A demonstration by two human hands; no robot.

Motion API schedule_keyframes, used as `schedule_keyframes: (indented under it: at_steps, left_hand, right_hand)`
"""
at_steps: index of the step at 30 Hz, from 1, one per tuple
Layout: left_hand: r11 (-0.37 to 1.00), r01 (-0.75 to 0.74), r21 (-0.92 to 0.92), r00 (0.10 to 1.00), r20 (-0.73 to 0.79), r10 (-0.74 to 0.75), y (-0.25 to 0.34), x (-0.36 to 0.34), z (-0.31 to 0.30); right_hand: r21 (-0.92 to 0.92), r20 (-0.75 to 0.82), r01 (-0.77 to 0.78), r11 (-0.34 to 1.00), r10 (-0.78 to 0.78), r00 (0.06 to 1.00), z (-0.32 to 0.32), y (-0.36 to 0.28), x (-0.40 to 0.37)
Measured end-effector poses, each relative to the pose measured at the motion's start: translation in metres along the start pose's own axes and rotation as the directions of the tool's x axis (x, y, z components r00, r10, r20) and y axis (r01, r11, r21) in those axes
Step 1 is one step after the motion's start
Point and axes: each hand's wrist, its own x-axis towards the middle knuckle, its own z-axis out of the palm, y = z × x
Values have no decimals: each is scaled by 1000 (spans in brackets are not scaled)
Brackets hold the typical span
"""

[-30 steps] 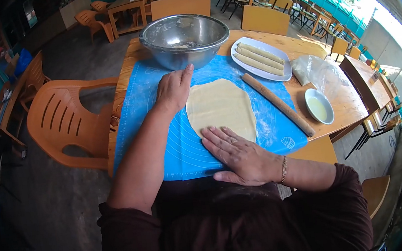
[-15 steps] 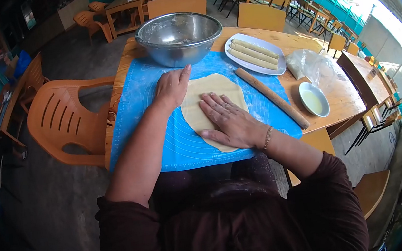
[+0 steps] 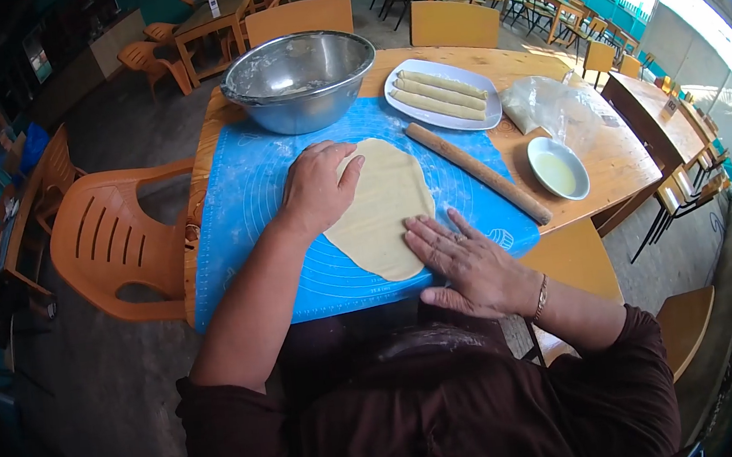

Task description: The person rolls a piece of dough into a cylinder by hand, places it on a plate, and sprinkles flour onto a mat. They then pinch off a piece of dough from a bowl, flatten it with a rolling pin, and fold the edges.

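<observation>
A flat, pale dough sheet lies on the blue mat. At its left edge rests my left hand, fingers together and thumb apart, touching the dough. My right hand is spread at the lower right edge, fingertips on the dough's rim and nothing held. To the right of the sheet a wooden rolling pin lies diagonally. Behind the mat stands a steel bowl, its inside smeared with flour. Several rolled dough sticks lie on a white plate.
A small bowl of pale yellow liquid and a clear plastic bag are on the wooden table at the right. An orange chair stands at the left. More tables and chairs fill the background.
My right hand has slid from the middle of the dough to its lower right edge. My left hand has shifted slightly down along the left edge. The camera view has moved a little.
</observation>
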Motion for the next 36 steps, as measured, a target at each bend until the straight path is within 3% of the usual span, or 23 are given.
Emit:
schedule_keyframes:
  at_steps: [2,7,9,13,20,25,28,30,32,34,36]
  left_hand:
    - [997,-63,41,998,3,63,13,-1,-1]
    - [978,-203,51,974,111,197,42,-22,-10]
    - [978,-198,65,971,148,187,52,-34,-14]
    - [983,-167,70,957,254,144,61,-57,-22]
    - [984,-177,2,933,318,167,66,-79,-28]
    - [980,-199,-9,922,336,191,72,-82,-17]
    - [980,-195,29,930,323,175,71,-84,-13]
    - [983,-183,-3,934,311,174,71,-81,-15]
    - [986,-166,-27,936,311,166,70,-79,-16]
    - [987,-152,-53,938,308,160,71,-77,-17]
    - [982,-181,-45,927,327,186,76,-76,-17]
  right_hand:
    - [-117,-50,-93,989,87,995,3,21,15]
    - [-103,-94,-196,975,186,978,23,69,77]
    - [-127,-127,-274,953,258,958,28,80,94]
    - [-203,-137,-287,936,263,955,25,62,81]
    - [1,-77,-59,998,59,995,1,6,-16]
    - [148,-19,55,988,-53,998,-3,0,-17]
    - [174,-100,69,982,-52,994,5,6,-2]
    - [105,-41,-52,993,57,998,5,23,14]
    - [56,-101,-59,997,65,993,4,39,24]
    - [32,-138,-210,977,213,967,3,50,30]
    - [23,-187,-215,976,216,958,2,58,32]
